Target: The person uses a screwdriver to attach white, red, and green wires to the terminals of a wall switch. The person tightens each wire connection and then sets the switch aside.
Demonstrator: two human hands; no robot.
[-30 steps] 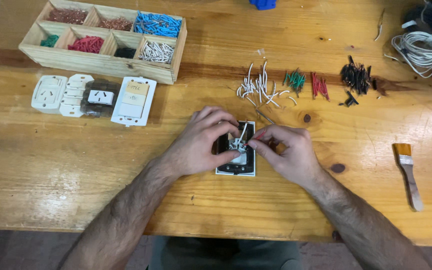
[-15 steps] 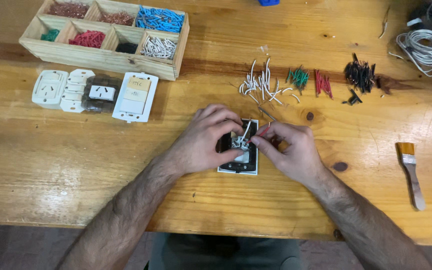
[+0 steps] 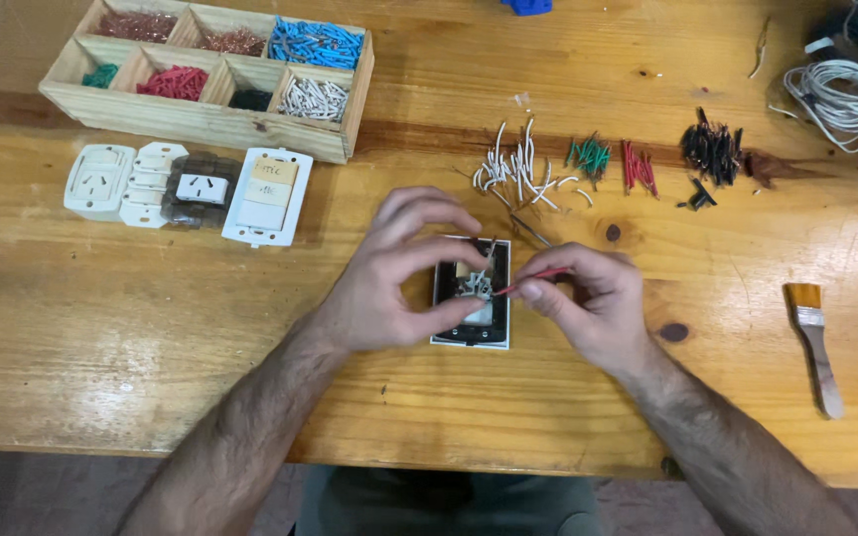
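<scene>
Since the earlier frames, the right hand [image 3: 588, 303] has drawn slightly away from the white rectangular switch plate lying face down with its dark back exposed [image 3: 472, 294], and a short red wire piece [image 3: 526, 281] now shows between its fingertips; before, both hands sat close over the plate. The plate lies flat on the wooden table [image 3: 151, 347], directly under the left hand's fingertips and just left of the right hand.

Left hand [image 3: 394, 283]: palm down, forearm coming in from lower left, fingers arched over the plate's top edge, thumb pressed at its lower left side. The plate is held between thumb and fingers.

Right hand: forearm from lower right, thumb and forefinger pressed together, pinching the red wire, whose free end points left into the back of the plate. Whether the tip touches a terminal cannot be told.

Beyond the plate lie small heaps of cut white wires [image 3: 518, 169], green wires [image 3: 590, 155], red wires [image 3: 638, 167] and black wires [image 3: 712, 149]. A compartmented wooden tray [image 3: 201, 119] sits far left, with white socket modules [image 3: 181, 189] in front of it. A flat paintbrush [image 3: 814, 337] lies at the right.
</scene>
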